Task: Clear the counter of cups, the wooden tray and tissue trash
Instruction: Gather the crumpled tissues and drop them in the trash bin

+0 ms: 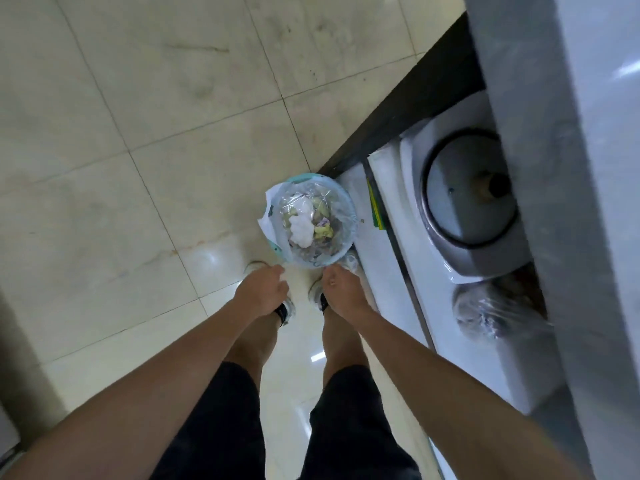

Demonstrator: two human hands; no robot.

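The left hand's (pixel 265 291) fingers are curled loosely and hold nothing. The right hand's (pixel 341 291) fingers hang down, close together, and hold nothing too. Both hands are just above the near rim of a small round trash bin (pixel 348 202) on the floor, at 12 o'clock from the hands. The bin has a clear plastic bag inside. White crumpled tissue (pixel 300 227) lies in it with other scraps. At 3 o'clock stands a grey counter (pixel 540 168) with a white appliance (pixel 460 188) under it.

Glossy pale floor tiles (pixel 138 133) reflect light beside a grey counter edge (pixel 540 168) with a white shelf (pixel 408 271) beneath.
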